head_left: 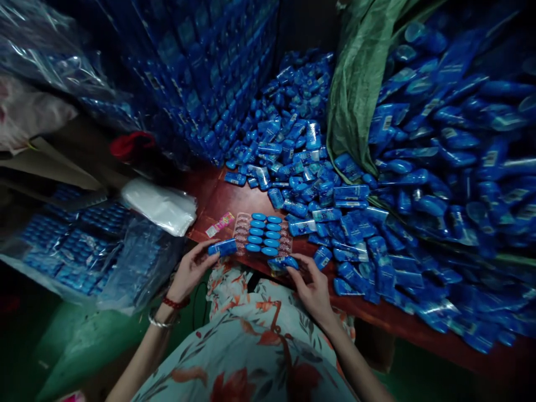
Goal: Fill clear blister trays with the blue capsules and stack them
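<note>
My left hand (195, 268) pinches one end of a small blue bottle (223, 247) at the left front corner of a clear plastic tray (242, 231). Two columns of blue bottles (257, 224) lie on their sides in the middle of that tray, with bare slots at its left and right sides. By the tray's right front corner, my right hand (310, 283) is closed on another blue bottle (282, 263), held at the table's front edge. A pink printed strip (220, 224) lies on the red table just left of the tray.
Loose blue bottles (352, 223) are heaped across the right and back, some spilling from a green sack (355, 95). Filled trays (188, 78) are stacked high at back left. Clear plastic bags (159, 206) lie left on the red table (247, 198); a bag of packed bottles (79, 245) stands lower left.
</note>
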